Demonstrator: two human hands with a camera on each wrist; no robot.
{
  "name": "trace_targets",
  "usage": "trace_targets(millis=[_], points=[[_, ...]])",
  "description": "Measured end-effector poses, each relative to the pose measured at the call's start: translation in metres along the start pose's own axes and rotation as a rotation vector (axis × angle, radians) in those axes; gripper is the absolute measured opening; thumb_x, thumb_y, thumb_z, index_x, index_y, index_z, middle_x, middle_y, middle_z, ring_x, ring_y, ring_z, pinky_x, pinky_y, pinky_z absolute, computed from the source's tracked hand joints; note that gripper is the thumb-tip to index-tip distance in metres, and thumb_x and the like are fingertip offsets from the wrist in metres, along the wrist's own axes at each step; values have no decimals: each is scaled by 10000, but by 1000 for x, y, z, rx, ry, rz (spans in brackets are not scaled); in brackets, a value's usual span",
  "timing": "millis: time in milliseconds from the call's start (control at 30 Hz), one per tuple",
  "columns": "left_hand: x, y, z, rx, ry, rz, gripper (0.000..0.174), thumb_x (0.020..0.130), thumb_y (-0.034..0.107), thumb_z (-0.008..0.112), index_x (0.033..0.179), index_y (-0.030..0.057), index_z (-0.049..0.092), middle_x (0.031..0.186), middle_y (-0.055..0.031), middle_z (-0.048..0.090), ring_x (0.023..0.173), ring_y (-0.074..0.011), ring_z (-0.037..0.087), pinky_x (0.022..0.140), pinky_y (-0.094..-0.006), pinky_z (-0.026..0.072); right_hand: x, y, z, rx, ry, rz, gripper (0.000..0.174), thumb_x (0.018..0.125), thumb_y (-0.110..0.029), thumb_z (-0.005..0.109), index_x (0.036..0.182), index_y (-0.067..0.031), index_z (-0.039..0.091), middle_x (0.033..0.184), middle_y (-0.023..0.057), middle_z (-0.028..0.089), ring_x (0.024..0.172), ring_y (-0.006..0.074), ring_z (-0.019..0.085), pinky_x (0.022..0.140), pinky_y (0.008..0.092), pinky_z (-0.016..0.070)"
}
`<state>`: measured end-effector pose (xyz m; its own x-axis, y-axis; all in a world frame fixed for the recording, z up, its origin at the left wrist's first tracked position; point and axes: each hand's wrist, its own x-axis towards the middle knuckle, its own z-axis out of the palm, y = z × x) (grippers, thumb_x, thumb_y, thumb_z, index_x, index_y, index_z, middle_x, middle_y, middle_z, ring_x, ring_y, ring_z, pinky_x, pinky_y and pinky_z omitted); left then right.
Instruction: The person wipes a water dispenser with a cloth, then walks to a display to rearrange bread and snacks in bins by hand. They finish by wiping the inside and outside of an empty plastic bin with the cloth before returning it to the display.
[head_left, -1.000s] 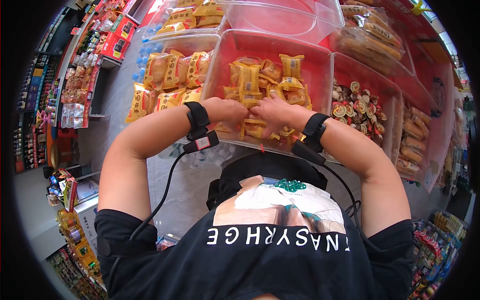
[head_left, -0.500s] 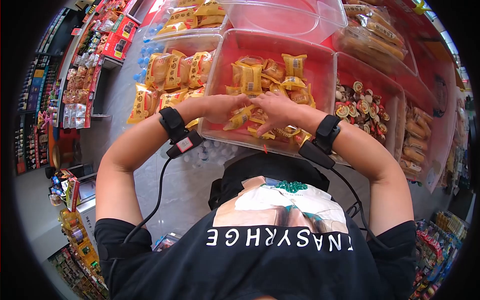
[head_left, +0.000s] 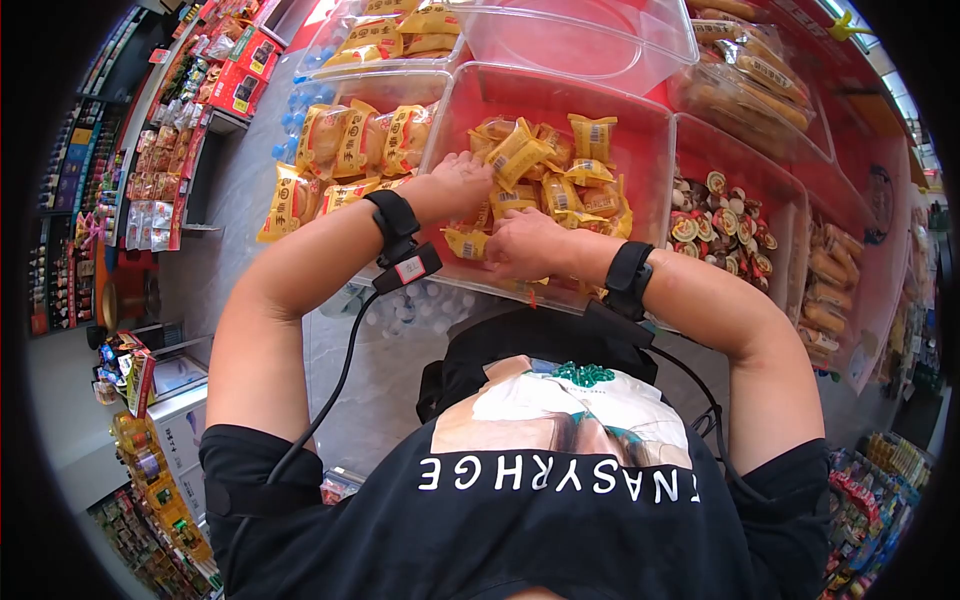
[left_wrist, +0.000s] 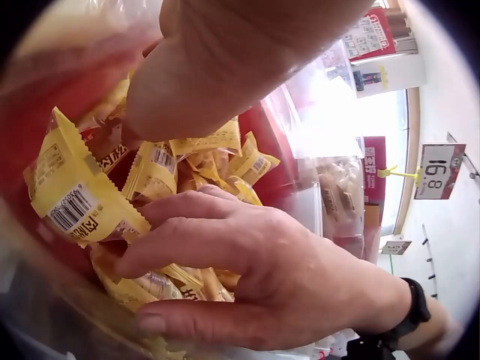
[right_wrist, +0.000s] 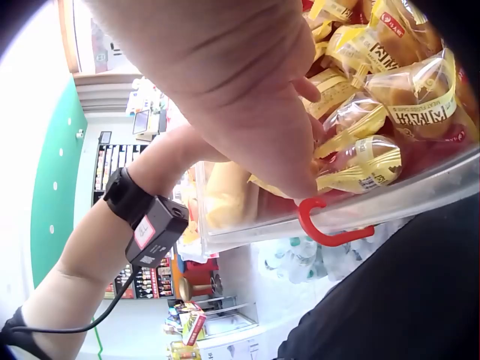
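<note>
Yellow-wrapped bread packs [head_left: 520, 152] lie heaped in a clear plastic bin [head_left: 640, 105] with a red lining. My left hand [head_left: 458, 187] reaches into the left side of the heap, its fingertips hidden among the packs in the left wrist view. Lower and nearer me, my right hand [head_left: 527, 245] lies over the front packs. In the left wrist view its fingers stretch across a pack [left_wrist: 124, 289], with the thumb lying apart on the near side. Another barcoded pack [left_wrist: 75, 199] stands just beyond those fingertips.
A bin of larger bread packs [head_left: 355, 140] stands at left, one of small round-topped sweets [head_left: 720, 225] at right. Long bread loaves [head_left: 750, 65] fill the back right. A red hook [right_wrist: 330, 232] hangs on the near rim; bottles [right_wrist: 296, 259] stand below.
My left hand moves away from me, deeper into the bin, and the upper pack beside it now lies tilted to the right. My right hand shifts nearer me, apart from the left.
</note>
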<state>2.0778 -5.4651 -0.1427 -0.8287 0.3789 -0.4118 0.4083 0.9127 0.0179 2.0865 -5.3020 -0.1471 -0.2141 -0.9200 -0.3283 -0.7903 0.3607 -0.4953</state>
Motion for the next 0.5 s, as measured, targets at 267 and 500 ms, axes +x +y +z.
trace_targets(millis=[267, 500], points=[[8, 8, -11, 23, -178, -61, 620, 509, 179, 782, 1027, -14, 501, 998, -144, 550, 994, -308, 492, 823, -391, 388, -6, 0, -2, 149, -76, 47, 247, 727, -295, 617, 864, -89, 619, 869, 111, 589, 915, 289, 517, 802, 383, 413], [-17, 7, 4, -342, -158, 144, 589, 548, 112, 758, 1037, 16, 444, 962, -167, 545, 925, -342, 532, 777, -378, 441, -3, 15, -7, 119, 265, 276, 270, 710, -213, 601, 927, -59, 553, 942, 142, 556, 942, 312, 506, 794, 411, 420]])
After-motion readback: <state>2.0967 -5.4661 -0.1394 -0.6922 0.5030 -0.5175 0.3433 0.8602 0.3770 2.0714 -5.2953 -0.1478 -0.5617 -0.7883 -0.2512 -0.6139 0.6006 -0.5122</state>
